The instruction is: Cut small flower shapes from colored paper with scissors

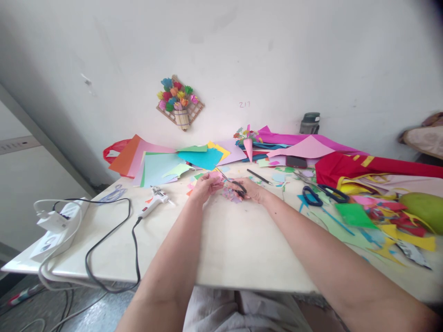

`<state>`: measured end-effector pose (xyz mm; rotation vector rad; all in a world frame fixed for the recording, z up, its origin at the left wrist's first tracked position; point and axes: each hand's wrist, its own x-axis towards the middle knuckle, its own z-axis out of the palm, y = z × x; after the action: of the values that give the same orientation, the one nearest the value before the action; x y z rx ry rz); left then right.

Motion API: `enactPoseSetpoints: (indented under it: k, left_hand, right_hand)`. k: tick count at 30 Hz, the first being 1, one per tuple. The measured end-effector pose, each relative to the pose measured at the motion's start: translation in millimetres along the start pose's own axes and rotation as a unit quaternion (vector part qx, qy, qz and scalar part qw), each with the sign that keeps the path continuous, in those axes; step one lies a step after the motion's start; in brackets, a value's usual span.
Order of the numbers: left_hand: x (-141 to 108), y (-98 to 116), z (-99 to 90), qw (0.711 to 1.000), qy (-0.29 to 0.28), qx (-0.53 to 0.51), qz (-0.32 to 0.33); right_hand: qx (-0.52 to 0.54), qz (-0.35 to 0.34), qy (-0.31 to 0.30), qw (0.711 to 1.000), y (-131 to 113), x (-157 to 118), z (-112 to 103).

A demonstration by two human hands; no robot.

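My left hand pinches a small piece of pink paper near the middle of the table. Just to its right, my right hand is closed on black-handled scissors, whose blades point up and left toward the pink paper. Small paper scraps lie on the table beneath and between both hands. Beyond my right hand rests a black pen.
A white glue gun with a black cord lies left, near a power strip. Coloured sheets and a pink paper cone with flowers stand behind. Larger scissors, scraps and a green object lie right.
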<state>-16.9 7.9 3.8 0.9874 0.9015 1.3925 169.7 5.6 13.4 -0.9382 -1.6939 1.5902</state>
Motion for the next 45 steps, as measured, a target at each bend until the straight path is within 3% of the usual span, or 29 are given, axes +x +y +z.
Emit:
enactPoseSetpoints:
  k: [13, 30, 45]
  left_hand:
    - [2.5, 2.5, -4.1, 0.999, 0.029, 0.007, 0.040]
    - [0.3, 1.1, -7.5, 0.994, -0.073, 0.076, 0.018]
    - [-0.8, -0.2, 11.8, 0.999, 0.027, -0.012, 0.013]
  right_hand:
    - [-0.008, 0.004, -0.007, 1.000, 0.0, -2.2, -2.1]
    - [-0.005, -0.027, 0.004, 1.000, 7.5, 3.9, -10.9]
    - [0.036, 0.013, 0.037, 0.999, -2.8, -1.0, 1.5]
